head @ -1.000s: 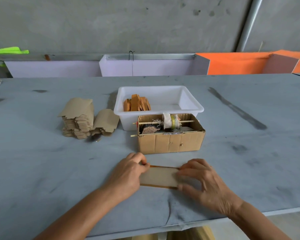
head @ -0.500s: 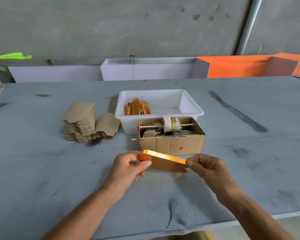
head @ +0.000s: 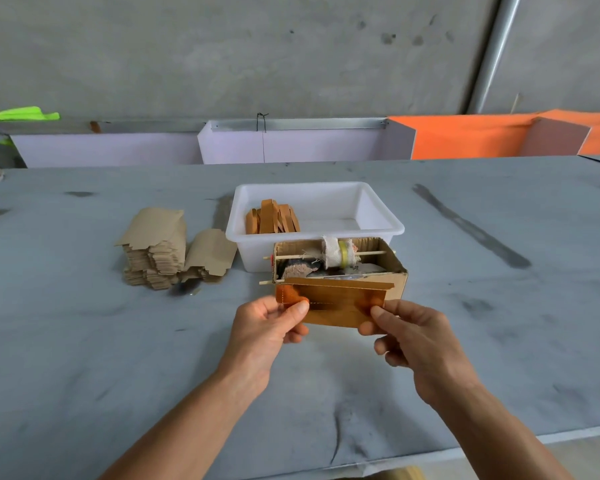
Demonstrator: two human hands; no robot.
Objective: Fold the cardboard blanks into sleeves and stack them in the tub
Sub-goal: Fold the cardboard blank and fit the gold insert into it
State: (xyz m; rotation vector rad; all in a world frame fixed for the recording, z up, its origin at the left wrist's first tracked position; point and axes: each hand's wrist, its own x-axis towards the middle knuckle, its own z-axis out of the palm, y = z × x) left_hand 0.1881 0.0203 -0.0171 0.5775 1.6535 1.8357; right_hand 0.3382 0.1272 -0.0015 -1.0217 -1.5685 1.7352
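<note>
A: Entry. Folded sleeve (head: 340,304) held in the air above the tabletop (head: 84,341), long axis running 9 to 3 o'clock, broad face turned toward the camera. Left hand (head: 267,323) pinches the 9 o'clock end between thumb and fingers. Right hand (head: 409,336) pinches the 3 o'clock end the same way. Neither hand is released.

B: Where does the tub (head: 378,206) lie from the sleeve?

A: At 12 o'clock, beyond the small cardboard box (head: 392,275) that stands between. The sleeve overlaps the box's front face in view; whether they touch cannot be told. Finished sleeves (head: 272,220) stand on edge in the tub's 9 o'clock half; the 3 o'clock half shows bare floor.

B: Which hand is nearer the stack?

A: Judgement: the left, since the stack sits toward 11 o'clock from the sleeve. Either hand would have to lift over the box to reach the tub.

B: And the axis?

A: Judgement: the stacked pieces appear to stand more upright, so the held sleeve likely needs turning from its 9-to-3 lie before it goes in.

B: Remaining stock?

A: Pile of blanks (head: 156,258) at 10 o'clock, well apart from both hands. Task looks early to midway.
</note>
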